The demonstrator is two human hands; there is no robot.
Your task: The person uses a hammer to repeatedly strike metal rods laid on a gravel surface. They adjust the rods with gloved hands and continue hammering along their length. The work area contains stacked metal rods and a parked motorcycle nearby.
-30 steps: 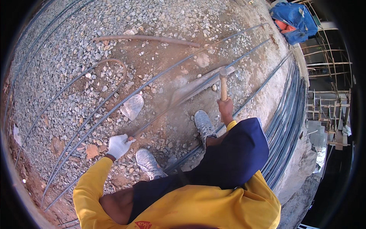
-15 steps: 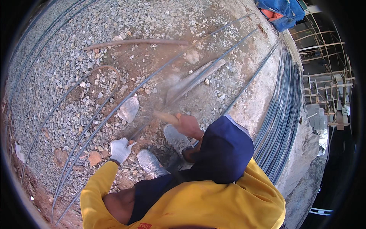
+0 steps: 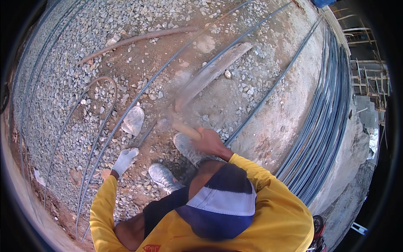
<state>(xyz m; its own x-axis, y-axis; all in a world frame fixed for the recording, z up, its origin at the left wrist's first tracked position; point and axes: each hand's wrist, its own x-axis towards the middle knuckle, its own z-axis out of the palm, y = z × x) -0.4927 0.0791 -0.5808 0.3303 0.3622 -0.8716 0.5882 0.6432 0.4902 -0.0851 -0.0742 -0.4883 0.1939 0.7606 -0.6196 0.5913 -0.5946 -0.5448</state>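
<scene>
My left hand (image 3: 125,160), in a white glove with the fingers curled, grips the lower end of a dark ribbed steel rebar (image 3: 147,133). From there the bar runs up to the right, along a weathered wooden plank (image 3: 216,75) lying on the ground. My bare right hand (image 3: 208,142) is closed round the wooden handle of a hammer (image 3: 187,130). The hammer's head is smeared by motion, close to the bar between my left hand and the plank. I cannot tell whether it touches the bar. Just left of the bar lies a crumpled clear plastic bag (image 3: 133,120).
My dusty shoes (image 3: 164,177) stand on gravel below the hammer. Long rebars (image 3: 161,69) cross the ground on the left, one bent into a hook (image 3: 110,80). A brown curved pole (image 3: 138,38) lies farther off. At right is a large rebar bundle (image 3: 319,122).
The view has shifted, taking most of the blue tarp at the upper right out of sight. My hands keep their holds on the rebar and the hammer. The hammer's head is blurred in both frames.
</scene>
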